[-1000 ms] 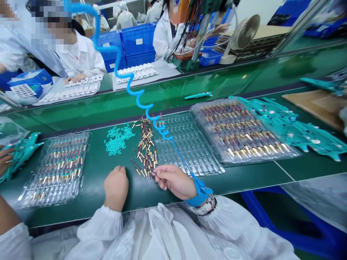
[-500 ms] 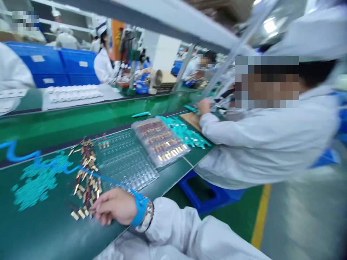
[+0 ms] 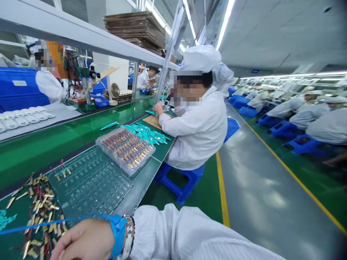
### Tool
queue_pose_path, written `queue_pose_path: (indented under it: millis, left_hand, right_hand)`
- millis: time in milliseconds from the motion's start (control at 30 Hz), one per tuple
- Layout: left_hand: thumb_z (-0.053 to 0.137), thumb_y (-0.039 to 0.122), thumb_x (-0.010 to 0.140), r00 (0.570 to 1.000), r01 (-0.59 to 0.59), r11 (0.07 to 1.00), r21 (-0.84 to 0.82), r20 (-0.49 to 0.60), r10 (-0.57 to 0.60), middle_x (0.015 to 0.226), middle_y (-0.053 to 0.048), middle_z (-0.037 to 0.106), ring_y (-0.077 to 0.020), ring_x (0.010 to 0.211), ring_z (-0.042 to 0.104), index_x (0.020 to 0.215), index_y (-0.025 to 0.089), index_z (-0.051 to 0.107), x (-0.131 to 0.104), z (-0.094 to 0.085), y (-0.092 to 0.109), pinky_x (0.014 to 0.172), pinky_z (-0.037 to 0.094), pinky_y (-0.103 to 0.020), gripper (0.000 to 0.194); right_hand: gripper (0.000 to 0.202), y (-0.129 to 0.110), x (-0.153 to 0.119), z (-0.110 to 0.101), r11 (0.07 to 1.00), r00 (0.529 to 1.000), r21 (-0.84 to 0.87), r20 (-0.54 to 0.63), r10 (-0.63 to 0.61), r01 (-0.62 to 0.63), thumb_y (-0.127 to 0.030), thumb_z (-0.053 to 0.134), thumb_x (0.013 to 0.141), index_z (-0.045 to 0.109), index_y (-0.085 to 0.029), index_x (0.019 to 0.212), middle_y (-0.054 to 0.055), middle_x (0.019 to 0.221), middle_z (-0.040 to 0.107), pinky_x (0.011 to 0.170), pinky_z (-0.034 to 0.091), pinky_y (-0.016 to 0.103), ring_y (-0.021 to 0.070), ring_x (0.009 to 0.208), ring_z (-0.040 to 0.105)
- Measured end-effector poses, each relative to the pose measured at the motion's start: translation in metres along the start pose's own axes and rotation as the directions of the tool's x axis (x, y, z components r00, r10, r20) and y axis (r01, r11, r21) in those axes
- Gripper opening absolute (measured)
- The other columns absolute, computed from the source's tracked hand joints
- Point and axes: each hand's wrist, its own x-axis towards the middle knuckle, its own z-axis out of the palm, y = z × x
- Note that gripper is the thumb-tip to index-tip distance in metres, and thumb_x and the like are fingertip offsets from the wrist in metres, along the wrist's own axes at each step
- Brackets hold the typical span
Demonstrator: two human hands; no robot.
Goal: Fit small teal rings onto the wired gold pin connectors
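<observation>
right grip (image 3: 84, 241): hand lies knuckles-up at the desk's (image 3: 32, 148) near edge, 6 o'clock of the frame. fingers run out of shot, so can't tell if it's clenched or holding a part. blue wrist strap (image 3: 117, 231) on, cord trailing off toward 9 o'clock. left grip not in view.

work pieces: loose pile of brass pins (image 3: 40, 209) with red leads just at 11 o'clock of the hand, near touching it. empty clear tray (image 3: 92, 182) at 1 o'clock of the pile, only a few pins in its far corner. filled tray (image 3: 125, 148) beyond that, toward 2 o'clock.

progress, judging by layout: one tray loaded, the next barely started, most of the pile left. co-worker in white (image 3: 197, 126) sits further up the line.
</observation>
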Motion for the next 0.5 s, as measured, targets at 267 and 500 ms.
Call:
queue_pose_path:
  millis: [267,500]
  left_hand:
    - [0.074,0.033,0.053,0.949,0.176,0.738,-0.652,-0.087,-0.304,0.065,0.005,0.066,-0.0138,0.060,0.063,0.055,0.025,0.063,-0.039,-0.083,0.039,0.056,0.054,-0.024,0.014]
    - [0.078,0.028,0.051,0.973,0.144,0.425,-0.894,0.049,-0.225,0.051,0.007,0.062,-0.0041,0.042,0.056,0.062,0.029,0.067,-0.025,-0.074,0.062,0.042,0.046,-0.010,0.016]
  right_hand:
    - [0.010,-0.075,-0.061,0.040,0.993,0.963,0.046,-0.252,-0.092,0.107,-0.013,0.052,0.051,0.054,-0.015,0.061,-0.007,0.044,0.049,0.037,0.018,0.018,0.0017,0.036,0.034]
    - [0.006,-0.089,-0.066,0.052,0.907,0.944,-0.380,-0.193,-0.270,0.182,-0.017,0.052,0.068,0.057,-0.014,0.065,-0.002,0.059,0.052,0.055,0.034,0.020,0.0067,0.057,0.045]
